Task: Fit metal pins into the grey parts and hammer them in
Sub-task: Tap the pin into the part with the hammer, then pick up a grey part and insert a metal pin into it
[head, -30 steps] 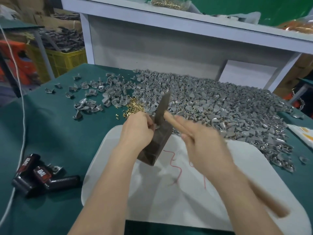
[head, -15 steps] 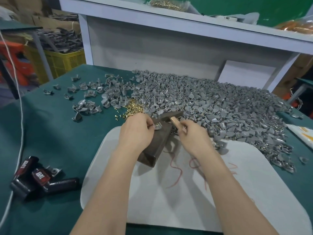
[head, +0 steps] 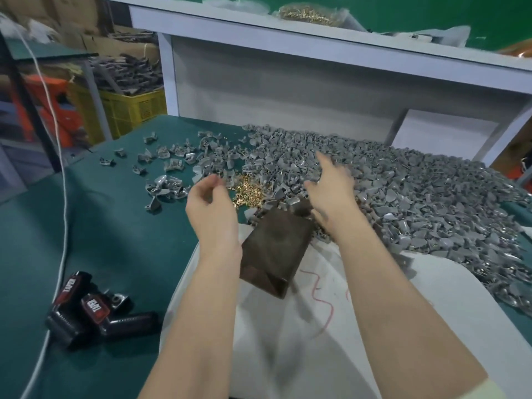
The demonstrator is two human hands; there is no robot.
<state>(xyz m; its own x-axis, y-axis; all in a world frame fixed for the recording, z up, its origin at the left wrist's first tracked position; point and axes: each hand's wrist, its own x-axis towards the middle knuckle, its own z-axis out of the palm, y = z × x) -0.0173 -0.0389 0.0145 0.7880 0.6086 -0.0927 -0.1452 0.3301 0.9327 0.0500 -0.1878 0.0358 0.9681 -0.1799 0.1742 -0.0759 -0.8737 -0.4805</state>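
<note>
Pins lie jumbled, apparently pointing all ways, beside left hand.

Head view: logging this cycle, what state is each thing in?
Left hand: loosely curled, nothing seen held, near brass pins.
Right hand: open, over grey parts pile.
Metal block: top bare, on white board.
Power tool: lying on green table.

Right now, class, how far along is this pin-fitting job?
Done: perhaps the few scattered grey parts on the left. In hand: the right hand reaches over the big pile, the left hand hovers by the brass pins. Left: almost the whole pile.
</note>
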